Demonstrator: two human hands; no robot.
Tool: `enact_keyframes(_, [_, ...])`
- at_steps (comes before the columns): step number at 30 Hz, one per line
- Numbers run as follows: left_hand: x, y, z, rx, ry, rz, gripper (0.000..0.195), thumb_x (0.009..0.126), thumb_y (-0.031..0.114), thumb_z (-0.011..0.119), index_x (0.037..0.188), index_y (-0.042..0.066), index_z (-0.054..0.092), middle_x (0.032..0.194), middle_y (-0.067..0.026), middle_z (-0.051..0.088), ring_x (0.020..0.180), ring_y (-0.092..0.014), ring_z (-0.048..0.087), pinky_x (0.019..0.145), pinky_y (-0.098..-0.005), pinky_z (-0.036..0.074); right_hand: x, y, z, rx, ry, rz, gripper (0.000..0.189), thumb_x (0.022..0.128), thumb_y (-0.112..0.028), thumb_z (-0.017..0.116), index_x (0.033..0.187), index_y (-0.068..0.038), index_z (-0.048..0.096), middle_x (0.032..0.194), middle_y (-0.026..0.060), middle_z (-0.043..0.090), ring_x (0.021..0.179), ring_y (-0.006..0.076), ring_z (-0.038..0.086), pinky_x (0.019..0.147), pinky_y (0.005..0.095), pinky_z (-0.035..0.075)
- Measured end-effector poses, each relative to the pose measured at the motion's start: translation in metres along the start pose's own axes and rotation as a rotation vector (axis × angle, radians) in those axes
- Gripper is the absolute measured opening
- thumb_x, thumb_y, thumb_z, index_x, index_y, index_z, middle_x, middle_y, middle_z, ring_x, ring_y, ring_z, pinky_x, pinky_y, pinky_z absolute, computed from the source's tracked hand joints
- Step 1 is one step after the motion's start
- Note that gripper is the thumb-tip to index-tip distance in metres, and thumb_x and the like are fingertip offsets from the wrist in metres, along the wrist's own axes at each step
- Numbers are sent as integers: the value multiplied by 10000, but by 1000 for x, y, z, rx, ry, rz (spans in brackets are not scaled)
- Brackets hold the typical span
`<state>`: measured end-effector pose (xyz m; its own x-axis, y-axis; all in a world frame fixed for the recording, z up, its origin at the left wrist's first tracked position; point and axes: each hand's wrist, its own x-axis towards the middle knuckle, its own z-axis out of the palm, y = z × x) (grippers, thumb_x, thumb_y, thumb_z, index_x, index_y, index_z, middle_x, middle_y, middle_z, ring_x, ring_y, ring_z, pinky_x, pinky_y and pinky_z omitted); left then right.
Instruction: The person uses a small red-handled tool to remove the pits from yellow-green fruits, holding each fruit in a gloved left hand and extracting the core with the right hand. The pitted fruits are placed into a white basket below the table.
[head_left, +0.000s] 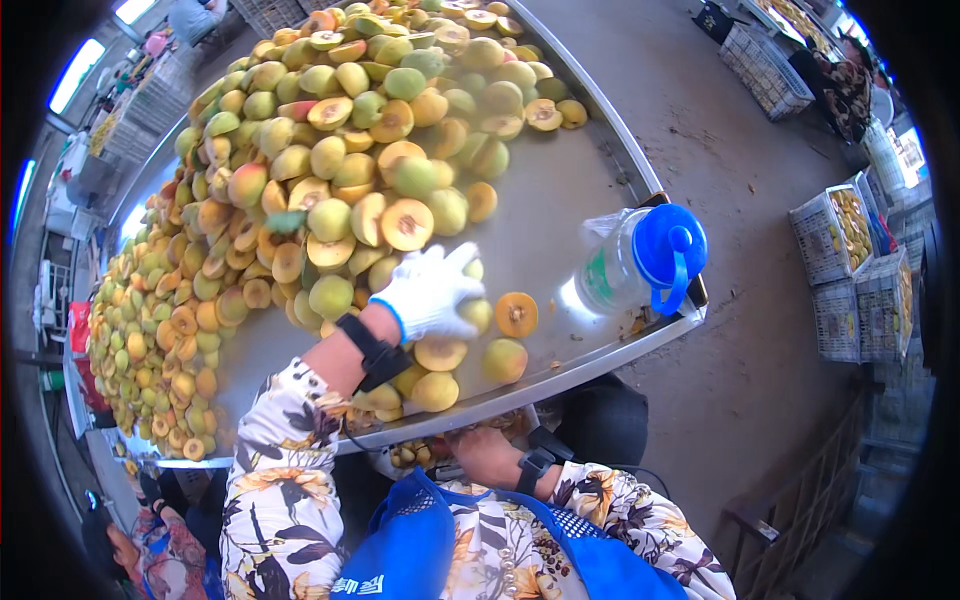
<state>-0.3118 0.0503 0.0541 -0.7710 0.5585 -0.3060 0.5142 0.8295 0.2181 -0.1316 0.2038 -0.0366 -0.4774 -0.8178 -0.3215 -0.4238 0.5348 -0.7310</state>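
Note:
My left hand (435, 292), in a white knit glove with a blue cuff, reaches over the metal table (551, 176). Its fingers are spread among halved yellow stone fruit (409, 223), touching a few pieces at the pile's near edge; the palm side is hidden. Close by lie a cut half face up (517, 314) and a half skin side up (505, 361). My right hand (484, 450), bare at the back, is below the table's front rim, near my lap. Its fingers are mostly hidden. Small fruit pieces or pits (412, 454) sit beside it.
A clear plastic jug with a blue lid (671, 251) stands at the table's right corner. Plastic crates of fruit (832, 236) are on the floor at right. At lower left another person (169, 551) sits by the table. A dark cable (649, 472) runs from my right wrist.

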Motion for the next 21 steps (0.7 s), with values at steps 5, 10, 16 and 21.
enact_keyframes(5, [-75,-15,7,-17,-64,-50,419,756,422,677,1112,200,659,1316,-133,481,1189,-332,470,932,-521,394,-2,-8,13,10,-60,-1,378,978,-335,424,990,-11,619,799,205,658,754,351,660,661,451,514])
enact_keyframes(10, [-68,-29,-25,-149,224,-238,342,799,370,654,1074,166,658,1187,-100,599,1125,-288,542,953,-460,429,-7,-5,37,-87,-49,-43,211,841,-146,532,990,-7,588,810,182,673,757,342,674,628,438,540])
enact_keyframes(16, [-49,-37,3,209,268,-296,465,740,371,667,1186,293,563,1212,-96,514,1127,-346,485,903,-483,442,-11,-3,70,-258,-11,-99,291,932,-277,494,874,-42,656,776,151,679,738,304,678,638,413,532])
enact_keyframes(21, [-79,-21,23,410,78,-351,325,814,361,575,1131,296,612,1052,-58,580,1039,-291,555,919,-639,311,-21,-10,71,-244,-16,-144,236,897,-225,513,863,-31,642,770,164,673,736,310,675,645,427,524])
